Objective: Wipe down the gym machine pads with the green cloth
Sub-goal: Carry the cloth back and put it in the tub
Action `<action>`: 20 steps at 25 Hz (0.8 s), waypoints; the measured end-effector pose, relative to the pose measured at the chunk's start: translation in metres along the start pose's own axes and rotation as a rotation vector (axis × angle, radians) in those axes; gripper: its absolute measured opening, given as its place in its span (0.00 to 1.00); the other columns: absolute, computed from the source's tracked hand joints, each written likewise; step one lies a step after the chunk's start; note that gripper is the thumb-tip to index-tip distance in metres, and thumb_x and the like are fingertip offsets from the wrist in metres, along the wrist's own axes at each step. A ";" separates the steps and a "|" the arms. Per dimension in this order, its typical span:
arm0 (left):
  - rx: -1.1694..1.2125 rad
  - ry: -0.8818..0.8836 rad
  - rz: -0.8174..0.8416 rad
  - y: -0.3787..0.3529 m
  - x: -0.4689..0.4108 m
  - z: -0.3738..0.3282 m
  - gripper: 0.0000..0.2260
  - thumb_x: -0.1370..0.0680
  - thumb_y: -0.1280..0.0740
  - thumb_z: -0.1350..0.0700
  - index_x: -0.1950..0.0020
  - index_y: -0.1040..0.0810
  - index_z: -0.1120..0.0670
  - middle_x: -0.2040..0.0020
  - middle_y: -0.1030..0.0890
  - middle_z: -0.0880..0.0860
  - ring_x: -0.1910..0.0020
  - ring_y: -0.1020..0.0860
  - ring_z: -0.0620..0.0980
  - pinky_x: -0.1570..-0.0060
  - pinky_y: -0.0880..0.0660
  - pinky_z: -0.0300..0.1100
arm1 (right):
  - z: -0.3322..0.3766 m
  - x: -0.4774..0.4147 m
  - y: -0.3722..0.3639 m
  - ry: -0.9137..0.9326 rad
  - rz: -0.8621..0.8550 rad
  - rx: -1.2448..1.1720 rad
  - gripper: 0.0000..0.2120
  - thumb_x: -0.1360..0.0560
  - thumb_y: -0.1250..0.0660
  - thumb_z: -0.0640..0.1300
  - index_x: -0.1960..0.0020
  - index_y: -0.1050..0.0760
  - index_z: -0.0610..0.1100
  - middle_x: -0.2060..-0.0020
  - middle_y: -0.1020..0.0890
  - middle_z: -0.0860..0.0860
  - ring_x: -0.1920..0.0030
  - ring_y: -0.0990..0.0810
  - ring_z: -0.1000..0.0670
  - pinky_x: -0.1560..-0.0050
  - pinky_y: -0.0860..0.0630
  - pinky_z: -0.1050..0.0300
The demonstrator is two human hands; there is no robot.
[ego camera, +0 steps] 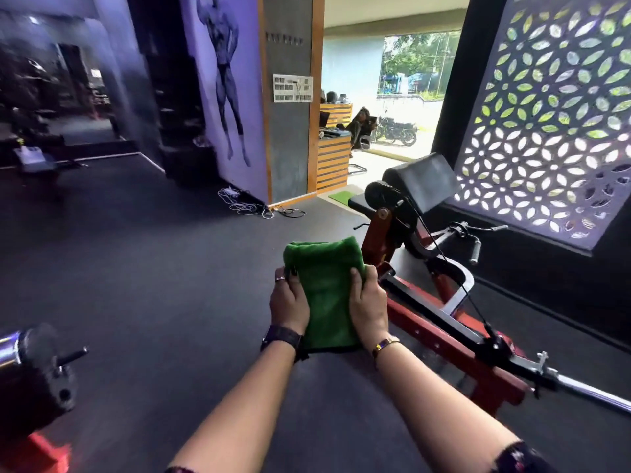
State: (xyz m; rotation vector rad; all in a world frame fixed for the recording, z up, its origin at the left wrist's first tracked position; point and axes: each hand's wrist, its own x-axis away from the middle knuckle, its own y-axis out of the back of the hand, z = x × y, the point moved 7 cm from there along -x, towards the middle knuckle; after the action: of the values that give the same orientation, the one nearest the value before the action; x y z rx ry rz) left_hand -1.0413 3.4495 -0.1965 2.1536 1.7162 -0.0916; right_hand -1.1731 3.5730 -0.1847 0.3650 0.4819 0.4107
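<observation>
- Green plush microfibre cloth (pixel 322 295), folded into a thick oblong, is held in the air in front of the person. It hangs above the dark rubber floor (pixel 153 268) and just left of the machine's red steel frame (pixel 444 339), touching no pad.
- Its long axis runs away from the body, from the wrists to a rounded far fold that stands free beyond the fingertips.
- The left hand (pixel 288 303) curls round the cloth's left long edge and the right hand (pixel 368 302) round the right. Each grip is narrow and closed on the fabric, so the cloth is clamped between them.
- The sloped black vinyl arm pad (pixel 423 186) lies ahead and to the right of the cloth, well apart from it and beyond the frame's upright. The flat black seat pad (pixel 358 201) sits just below and left of the arm pad.
- The right hand is the nearer one to both pads. The coming move looks like a reach forward and rightward over the frame, probably with that hand carrying the cloth.
- The cloth looks soft, with an even nap and a dark hem at its near end. It shows no stains, and whether it is damp cannot be told.
- The arm pad's surface looks matte and smooth, and any grime on it is too small to see.
</observation>
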 end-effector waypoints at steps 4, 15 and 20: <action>0.009 -0.026 -0.063 -0.041 -0.073 -0.001 0.12 0.18 0.48 0.54 0.41 0.31 0.59 0.52 0.20 0.60 0.54 0.22 0.60 0.59 0.32 0.42 | -0.009 -0.091 -0.037 0.043 0.054 -0.034 0.15 0.20 0.46 0.52 0.46 0.34 0.39 0.60 0.21 0.33 0.58 0.22 0.32 0.62 0.29 0.46; -0.043 -0.005 -0.336 -0.123 -0.258 0.013 0.13 0.18 0.48 0.52 0.43 0.30 0.58 0.63 0.25 0.53 0.63 0.23 0.58 0.65 0.30 0.44 | -0.020 -0.311 -0.159 0.155 0.266 -0.116 0.15 0.19 0.47 0.51 0.48 0.35 0.39 0.58 0.21 0.34 0.57 0.23 0.34 0.64 0.38 0.53; -0.073 0.023 -0.432 -0.109 -0.335 0.059 0.12 0.18 0.48 0.53 0.43 0.29 0.58 0.63 0.24 0.54 0.62 0.23 0.59 0.64 0.31 0.44 | -0.009 -0.354 -0.254 0.170 0.370 -0.170 0.14 0.19 0.47 0.52 0.49 0.36 0.40 0.58 0.20 0.36 0.57 0.23 0.36 0.63 0.35 0.53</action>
State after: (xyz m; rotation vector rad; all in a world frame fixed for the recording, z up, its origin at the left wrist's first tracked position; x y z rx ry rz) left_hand -1.2175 3.1391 -0.1835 1.7066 2.1353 -0.1179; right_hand -1.3900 3.1955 -0.1700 0.2547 0.5416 0.8416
